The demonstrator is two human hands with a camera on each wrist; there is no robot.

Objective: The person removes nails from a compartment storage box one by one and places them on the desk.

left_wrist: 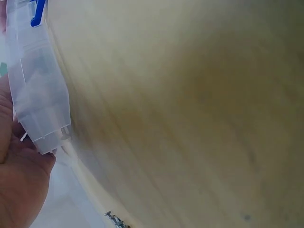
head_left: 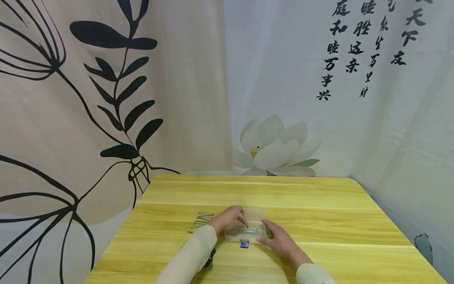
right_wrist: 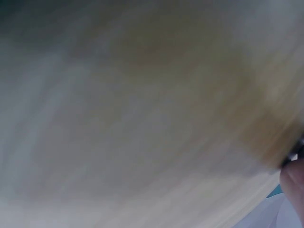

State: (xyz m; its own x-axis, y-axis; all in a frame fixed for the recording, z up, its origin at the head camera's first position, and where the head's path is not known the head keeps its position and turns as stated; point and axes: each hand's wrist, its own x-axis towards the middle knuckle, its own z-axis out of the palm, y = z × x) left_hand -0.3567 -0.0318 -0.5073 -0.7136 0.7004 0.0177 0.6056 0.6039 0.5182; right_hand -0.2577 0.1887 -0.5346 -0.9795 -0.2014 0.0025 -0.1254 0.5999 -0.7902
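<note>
A clear plastic box (head_left: 234, 236) with a blue latch (head_left: 244, 243) at its front lies on the table, its see-through lid (head_left: 253, 214) raised at the back. My left hand (head_left: 230, 218) reaches over the box from the left, fingertips bent down inside it; whether they pinch anything is hidden. The right hand (head_left: 281, 240) holds the box's right end, thumb at the front and fingers farther back. Through the plastic in the left wrist view, a screw (left_wrist: 65, 133) shows near the left hand. Several metal screws (head_left: 199, 224) lie in a loose row left of the box.
The wooden table (head_left: 319, 213) reaches well past the box on both sides. A dark object (head_left: 211, 258), partly hidden, is beside the left sleeve. Patterned cloth (head_left: 198, 98) hangs behind the table.
</note>
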